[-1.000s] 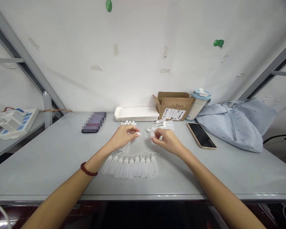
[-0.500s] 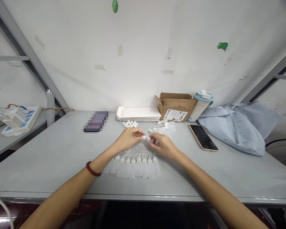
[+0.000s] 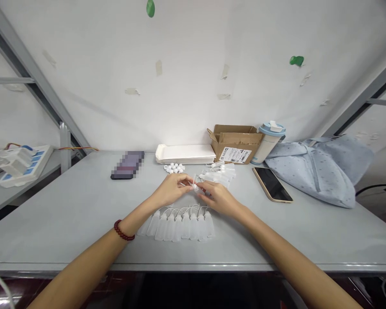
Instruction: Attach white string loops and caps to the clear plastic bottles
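My left hand (image 3: 173, 189) pinches a small white cap (image 3: 195, 187) between thumb and fingertips. Facing it, my right hand (image 3: 221, 197) is closed on a small translucent bottle with a cord loop, mostly hidden by the fingers. Cap and bottle meet between the two hands; whether they are joined I cannot tell. Nearer to me lies a row of translucent bottles (image 3: 177, 227) with white tops and cord loops. Loose white caps (image 3: 174, 168) are heaped beyond my left hand. More translucent bottles (image 3: 223, 175) with cords lie jumbled behind my right hand.
At the back of the grey table (image 3: 83, 214) are a stack of white envelopes (image 3: 186, 153), an open cardboard box (image 3: 236, 146) and a blue-lidded cup (image 3: 266, 143). A phone (image 3: 272, 184) and blue fabric (image 3: 315, 171) lie right; a dark phone-like item (image 3: 128, 164) lies left.
My hands have come slightly closer, bringing the white cap and the bottle together. The view has shifted a little; the row and heaps look the same.
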`<state>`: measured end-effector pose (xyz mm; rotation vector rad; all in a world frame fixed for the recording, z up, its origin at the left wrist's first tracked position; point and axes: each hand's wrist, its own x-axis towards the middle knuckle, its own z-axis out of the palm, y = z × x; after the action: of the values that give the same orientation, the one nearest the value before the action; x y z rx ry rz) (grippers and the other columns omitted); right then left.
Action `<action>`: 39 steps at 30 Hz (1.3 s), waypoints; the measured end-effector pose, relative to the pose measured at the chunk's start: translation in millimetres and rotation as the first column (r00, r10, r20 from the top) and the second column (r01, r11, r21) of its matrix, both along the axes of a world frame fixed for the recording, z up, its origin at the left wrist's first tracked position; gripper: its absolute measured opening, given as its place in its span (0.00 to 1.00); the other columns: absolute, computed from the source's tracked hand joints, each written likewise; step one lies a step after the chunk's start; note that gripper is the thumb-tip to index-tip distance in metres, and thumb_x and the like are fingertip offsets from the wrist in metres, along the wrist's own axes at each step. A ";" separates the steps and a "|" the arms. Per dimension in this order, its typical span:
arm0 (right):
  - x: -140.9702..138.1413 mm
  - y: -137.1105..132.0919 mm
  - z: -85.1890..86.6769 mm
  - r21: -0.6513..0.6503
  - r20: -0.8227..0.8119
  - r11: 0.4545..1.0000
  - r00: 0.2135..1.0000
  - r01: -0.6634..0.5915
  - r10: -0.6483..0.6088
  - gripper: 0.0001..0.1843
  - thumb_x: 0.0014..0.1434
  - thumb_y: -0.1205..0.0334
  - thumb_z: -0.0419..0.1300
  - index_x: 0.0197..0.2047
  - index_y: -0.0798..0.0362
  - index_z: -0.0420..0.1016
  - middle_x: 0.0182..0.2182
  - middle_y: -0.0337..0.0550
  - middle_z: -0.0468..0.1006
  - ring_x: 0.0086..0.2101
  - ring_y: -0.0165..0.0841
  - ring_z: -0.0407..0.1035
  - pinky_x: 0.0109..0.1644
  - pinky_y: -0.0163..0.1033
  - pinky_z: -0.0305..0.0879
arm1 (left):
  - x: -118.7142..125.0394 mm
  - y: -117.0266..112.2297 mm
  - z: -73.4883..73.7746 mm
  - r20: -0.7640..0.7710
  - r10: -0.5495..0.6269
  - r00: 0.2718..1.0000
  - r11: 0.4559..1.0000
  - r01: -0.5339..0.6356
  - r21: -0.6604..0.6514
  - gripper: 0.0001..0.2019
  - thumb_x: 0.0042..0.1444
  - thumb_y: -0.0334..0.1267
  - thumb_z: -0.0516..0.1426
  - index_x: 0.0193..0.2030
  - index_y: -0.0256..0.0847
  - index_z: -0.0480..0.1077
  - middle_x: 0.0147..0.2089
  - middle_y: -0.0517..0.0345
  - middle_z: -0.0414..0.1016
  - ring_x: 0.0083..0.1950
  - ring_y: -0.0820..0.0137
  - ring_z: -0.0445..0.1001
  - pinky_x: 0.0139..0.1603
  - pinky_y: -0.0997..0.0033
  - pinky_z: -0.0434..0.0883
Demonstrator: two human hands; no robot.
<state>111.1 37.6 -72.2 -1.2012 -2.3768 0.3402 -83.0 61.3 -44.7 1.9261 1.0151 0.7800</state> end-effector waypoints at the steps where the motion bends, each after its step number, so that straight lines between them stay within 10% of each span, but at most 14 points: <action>1: -0.3 -0.3 0.2 0.000 0.009 1.000 1.000 0.000 0.000 0.15 0.60 0.65 0.52 0.50 0.56 0.68 0.33 0.47 0.73 0.32 0.34 0.66 0.36 0.37 0.61 | 0.2 -0.7 0.8 -0.007 -0.004 1.000 1.000 0.004 0.011 0.08 0.50 0.38 0.56 0.35 0.38 0.74 0.38 0.54 0.77 0.41 0.66 0.75 0.44 0.67 0.72; 23: -2.8 2.7 -7.0 -0.063 -0.052 0.998 0.999 -0.010 0.006 0.15 0.59 0.73 0.51 0.50 0.58 0.68 0.42 0.53 0.75 0.43 0.40 0.68 0.45 0.42 0.63 | 1.7 -0.6 -5.6 -0.033 0.011 0.999 0.994 -0.008 0.108 0.07 0.50 0.38 0.56 0.34 0.39 0.73 0.39 0.55 0.77 0.40 0.68 0.74 0.45 0.68 0.72; 39: -3.7 -4.2 11.0 -0.263 -0.443 0.965 0.888 0.000 -0.120 0.14 0.63 0.60 0.47 0.47 0.55 0.68 0.34 0.45 0.76 0.34 0.33 0.69 0.35 0.37 0.63 | -1.5 0.1 5.7 0.041 -0.014 0.999 0.975 0.022 -0.223 0.19 0.55 0.50 0.53 0.25 0.34 0.70 0.26 0.55 0.74 0.25 0.73 0.71 0.30 0.72 0.72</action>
<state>107.4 33.4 -61.2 -1.1475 -1.9206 0.8344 -84.6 61.4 -39.0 1.7188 1.0148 0.6611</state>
